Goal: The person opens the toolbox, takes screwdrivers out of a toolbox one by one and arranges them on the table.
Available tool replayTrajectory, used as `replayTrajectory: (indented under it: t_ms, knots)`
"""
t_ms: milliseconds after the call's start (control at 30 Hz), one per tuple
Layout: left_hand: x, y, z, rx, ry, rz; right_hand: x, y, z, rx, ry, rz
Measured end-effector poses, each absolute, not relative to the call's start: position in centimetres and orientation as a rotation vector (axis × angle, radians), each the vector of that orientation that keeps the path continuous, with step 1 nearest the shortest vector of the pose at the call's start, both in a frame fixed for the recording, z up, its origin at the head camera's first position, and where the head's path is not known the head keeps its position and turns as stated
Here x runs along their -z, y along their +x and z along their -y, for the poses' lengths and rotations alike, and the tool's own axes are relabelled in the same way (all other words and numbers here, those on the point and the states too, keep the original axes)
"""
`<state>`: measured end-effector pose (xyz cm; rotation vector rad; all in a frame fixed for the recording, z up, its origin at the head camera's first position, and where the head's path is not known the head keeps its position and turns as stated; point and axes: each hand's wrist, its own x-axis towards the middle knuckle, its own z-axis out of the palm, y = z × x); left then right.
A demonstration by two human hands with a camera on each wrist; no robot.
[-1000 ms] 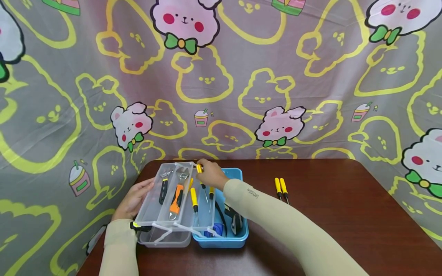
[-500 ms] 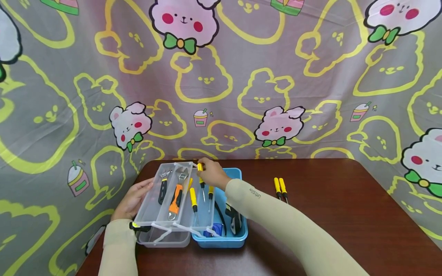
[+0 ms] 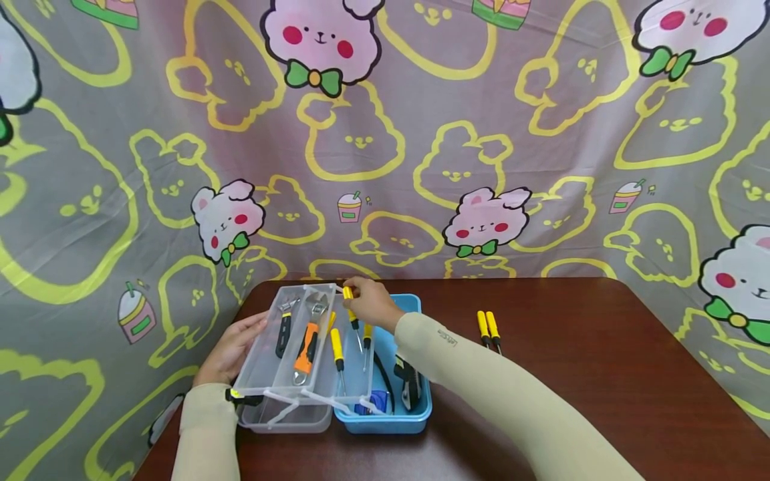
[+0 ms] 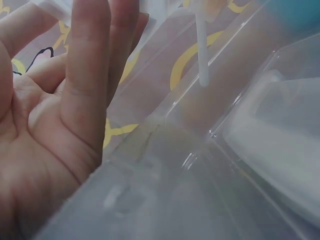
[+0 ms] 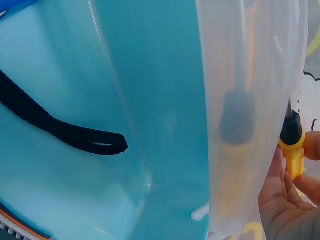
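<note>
The right sleeve hides the tips of two yellow-handled screwdrivers lying on the table, while a blue object at the near end of a blue box is partly masked by clear tray arms. Through the cloudy wall in the right wrist view, another handle blurs. A person's right hand pinches a yellow-and-black screwdriver between thumb and fingers, its shaft slanting over the right compartment of a clear plastic tray. At left, the left hand rests fairly straight fingers against the tray's side, their tips cut off in the left wrist view.
</note>
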<state>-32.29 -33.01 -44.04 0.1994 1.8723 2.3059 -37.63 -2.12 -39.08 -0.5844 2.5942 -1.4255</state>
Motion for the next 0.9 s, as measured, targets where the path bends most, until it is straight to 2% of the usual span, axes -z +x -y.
replayTrajectory:
  t_ms: [900]
  knots:
    - [44.1, -32.3, 33.2, -2.318, 0.267, -1.836, 37.7, -37.3, 1.1, 1.567, -0.514, -2.482]
